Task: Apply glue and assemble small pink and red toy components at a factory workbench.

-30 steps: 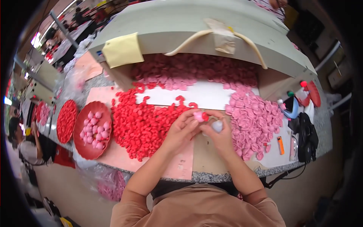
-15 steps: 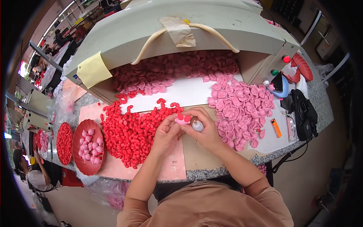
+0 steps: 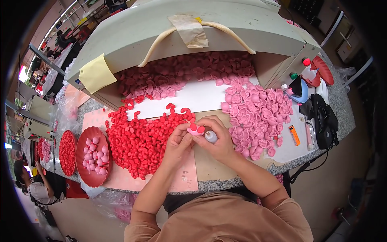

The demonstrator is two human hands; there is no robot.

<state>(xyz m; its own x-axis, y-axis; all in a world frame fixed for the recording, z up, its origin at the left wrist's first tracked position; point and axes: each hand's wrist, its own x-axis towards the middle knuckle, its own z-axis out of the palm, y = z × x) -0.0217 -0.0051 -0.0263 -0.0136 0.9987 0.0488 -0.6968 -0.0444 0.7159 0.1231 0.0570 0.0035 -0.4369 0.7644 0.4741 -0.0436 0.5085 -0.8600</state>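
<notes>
A small pink rounded piece with two red ovals on top (image 3: 195, 130) is pinched in the fingers of my left hand (image 3: 179, 142). My right hand (image 3: 219, 141) is closed around a small whitish bottle (image 3: 211, 136), its thumb and fingertips also meeting the pink piece. Just left of my hands spreads a heap of small, curved red pieces (image 3: 139, 141). To the right lies a pile of pink, cup-like pieces (image 3: 260, 117). Part of the pink piece is hidden behind my fingers.
A grey metal hood (image 3: 193, 36) arches over more pink pieces at the back. A scalloped red dish (image 3: 93, 177) holds pink balls at the left, beside a dish of red pieces (image 3: 67, 153). An orange-and-black packet (image 3: 294, 135) and black bag (image 3: 323, 121) are at the right.
The pink piece has tilted a little in my fingers, so its red ovals face differently. Both hands stay in almost the same place, and the view has shifted slightly.
</notes>
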